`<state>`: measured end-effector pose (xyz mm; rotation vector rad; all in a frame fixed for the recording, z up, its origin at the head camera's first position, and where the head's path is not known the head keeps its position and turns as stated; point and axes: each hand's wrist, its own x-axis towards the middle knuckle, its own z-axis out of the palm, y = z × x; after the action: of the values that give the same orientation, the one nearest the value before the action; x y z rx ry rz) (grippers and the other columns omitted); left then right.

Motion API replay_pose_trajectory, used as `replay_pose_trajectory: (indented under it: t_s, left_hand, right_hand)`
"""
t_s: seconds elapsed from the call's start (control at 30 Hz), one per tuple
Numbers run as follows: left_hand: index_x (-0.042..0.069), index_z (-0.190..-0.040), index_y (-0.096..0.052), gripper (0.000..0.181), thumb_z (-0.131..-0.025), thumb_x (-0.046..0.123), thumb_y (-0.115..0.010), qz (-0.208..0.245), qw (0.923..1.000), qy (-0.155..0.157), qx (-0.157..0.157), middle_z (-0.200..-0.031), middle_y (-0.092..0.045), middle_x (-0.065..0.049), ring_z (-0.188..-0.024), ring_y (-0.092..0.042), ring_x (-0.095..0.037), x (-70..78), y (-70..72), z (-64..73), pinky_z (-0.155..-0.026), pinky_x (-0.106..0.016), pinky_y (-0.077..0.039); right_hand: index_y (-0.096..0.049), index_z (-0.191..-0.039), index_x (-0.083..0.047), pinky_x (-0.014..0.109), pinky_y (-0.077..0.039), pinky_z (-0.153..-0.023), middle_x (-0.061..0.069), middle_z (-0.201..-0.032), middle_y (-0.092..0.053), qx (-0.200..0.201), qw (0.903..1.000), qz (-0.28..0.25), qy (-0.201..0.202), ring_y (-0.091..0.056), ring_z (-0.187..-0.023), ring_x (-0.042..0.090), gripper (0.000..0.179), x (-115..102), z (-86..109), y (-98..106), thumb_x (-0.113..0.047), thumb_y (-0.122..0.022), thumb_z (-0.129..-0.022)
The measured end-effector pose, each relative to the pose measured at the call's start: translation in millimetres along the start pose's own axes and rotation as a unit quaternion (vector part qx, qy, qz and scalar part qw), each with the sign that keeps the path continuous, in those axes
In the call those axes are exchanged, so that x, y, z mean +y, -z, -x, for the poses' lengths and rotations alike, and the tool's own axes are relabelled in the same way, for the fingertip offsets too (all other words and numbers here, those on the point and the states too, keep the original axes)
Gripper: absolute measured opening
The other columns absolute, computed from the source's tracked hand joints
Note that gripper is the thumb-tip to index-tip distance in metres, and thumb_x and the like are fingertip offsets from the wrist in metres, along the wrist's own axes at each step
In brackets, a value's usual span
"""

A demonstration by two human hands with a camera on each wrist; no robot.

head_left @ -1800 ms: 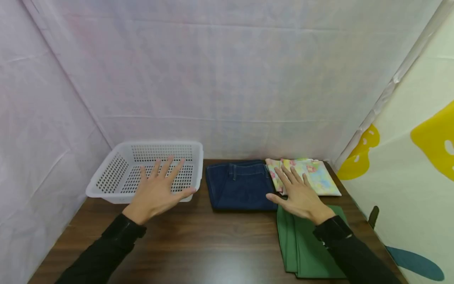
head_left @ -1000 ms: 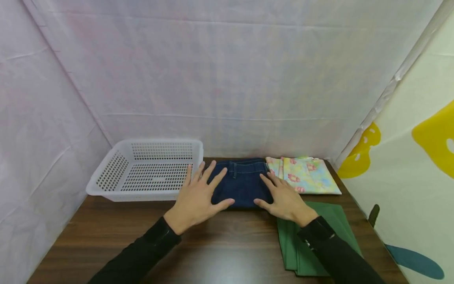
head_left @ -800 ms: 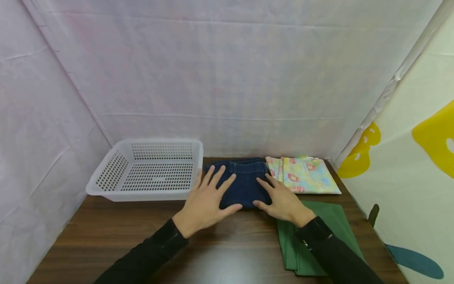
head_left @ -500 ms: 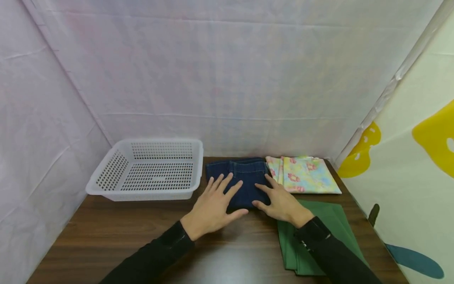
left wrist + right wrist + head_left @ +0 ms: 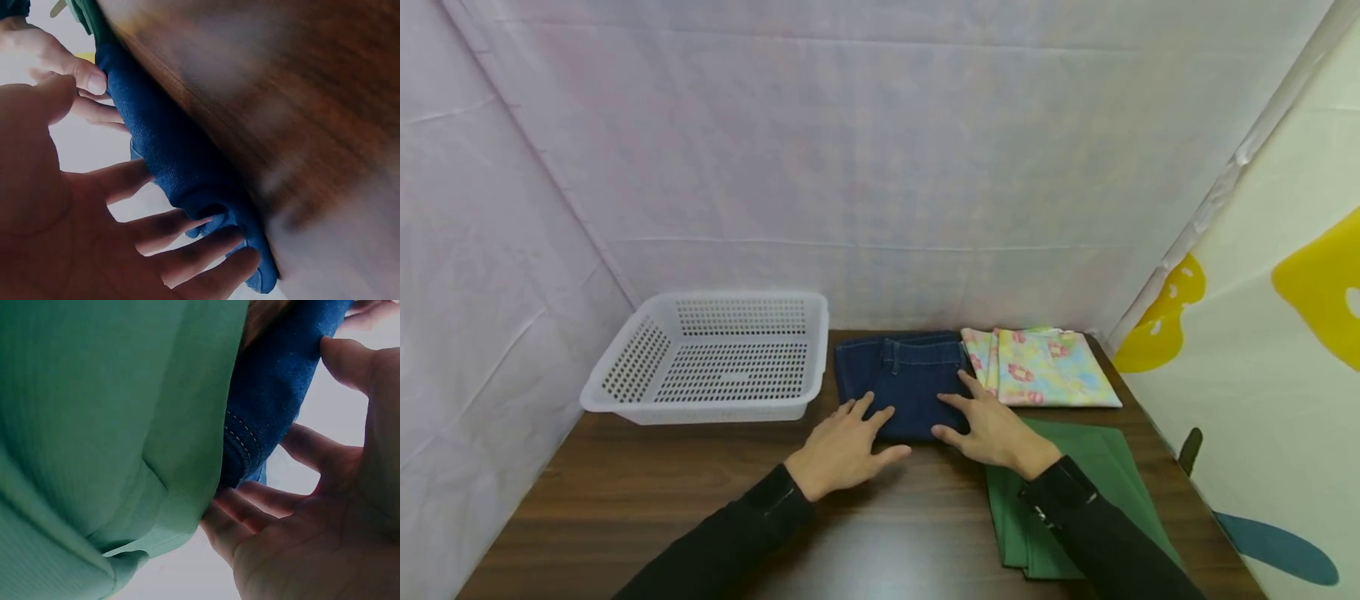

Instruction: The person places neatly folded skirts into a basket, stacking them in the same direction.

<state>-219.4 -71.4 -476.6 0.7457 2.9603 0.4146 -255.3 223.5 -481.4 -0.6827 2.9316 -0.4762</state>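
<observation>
At the back middle of a dark brown wood-grain table (image 5: 662, 483) lies a folded pair of dark blue denim jeans (image 5: 906, 400), its waistband and a belt loop facing up. Over its front left corner, the left hand (image 5: 842, 454) has its fingers spread wide, nearly straight, holding nothing. The right hand (image 5: 996, 429) is also spread, thumb well apart, its fingertips at the jeans' right side; it grips nothing either. The left wrist view shows the left fingertips overlapping the denim's edge; how hard they press cannot be told. In the right wrist view, pale double stitching runs across the denim.

Just right of the jeans sits a folded cotton-like cloth printed with pink flowers on yellow and pale blue (image 5: 1048, 367). Nearer the person, a folded plain green cloth (image 5: 1101, 454) lies partly beneath the black right sleeve (image 5: 1097, 525) in the head view. Left of the jeans stands a white rectangular plastic basket with perforated walls (image 5: 722, 410); a small pale patch on its floor is too small to read. Behind hangs a whitish fabric backdrop (image 5: 775, 150); on the right, a cream sheet (image 5: 1262, 358) bears yellow shapes.
</observation>
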Motion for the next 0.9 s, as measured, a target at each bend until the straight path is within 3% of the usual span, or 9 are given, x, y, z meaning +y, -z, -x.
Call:
replay_pose_trajectory:
  t_s: [0.27, 0.53, 0.67, 0.9]
  left_hand:
    - [0.018, -0.166, -0.067, 0.073, -0.116, 0.07, -0.06, 0.003, 0.9999, 0.006, -0.01, -0.177, -0.055, -0.026, -0.156, -0.061, -0.056, -3.1, 5.9, 9.3, -0.11, -0.072, -0.065]
    - [0.016, -0.159, -0.073, 0.061, -0.117, 0.059, -0.065, 0.02, 0.9998, -0.004, 0.0, -0.171, -0.06, -0.028, -0.149, -0.066, -0.056, -6.3, 9.9, 23.8, -0.112, -0.07, -0.065]
    - [0.015, -0.155, -0.076, 0.056, -0.117, 0.055, -0.069, 0.025, 0.9996, -0.011, 0.002, -0.166, -0.064, -0.028, -0.145, -0.068, -0.055, -5.7, 12.1, 32.4, -0.109, -0.068, -0.066]
    - [0.014, -0.152, -0.079, 0.05, -0.115, 0.048, -0.074, 0.023, 0.9995, -0.022, -0.004, -0.163, -0.066, -0.027, -0.143, -0.069, -0.054, -4.5, 12.0, 49.1, -0.11, -0.067, -0.066]
  right_hand:
    - [-0.064, -0.168, -0.011, 0.071, -0.058, -0.121, 0.039, -0.185, -0.032, -0.003, 0.9997, 0.012, 0.021, -0.062, -0.153, 0.06, 0.071, -9.6, 4.1, 1.6, -0.058, -0.07, -0.116]
    - [-0.066, -0.167, -0.013, 0.082, -0.05, -0.122, 0.038, -0.184, -0.035, -0.009, 0.9991, 0.028, 0.031, -0.06, -0.154, 0.06, 0.067, -21.5, 11.5, 2.3, -0.058, -0.068, -0.116]
    - [-0.066, -0.167, -0.012, 0.084, -0.049, -0.121, 0.04, -0.184, -0.034, -0.024, 0.9991, 0.012, 0.033, -0.058, -0.154, 0.064, 0.066, -26.9, 17.1, 1.4, -0.057, -0.067, -0.117]
    - [-0.068, -0.163, -0.008, 0.071, -0.062, -0.114, 0.045, -0.179, -0.034, -0.033, 0.9981, -0.028, 0.043, -0.064, -0.147, 0.064, 0.059, -35.6, 31.3, -1.8, -0.047, -0.07, -0.118]
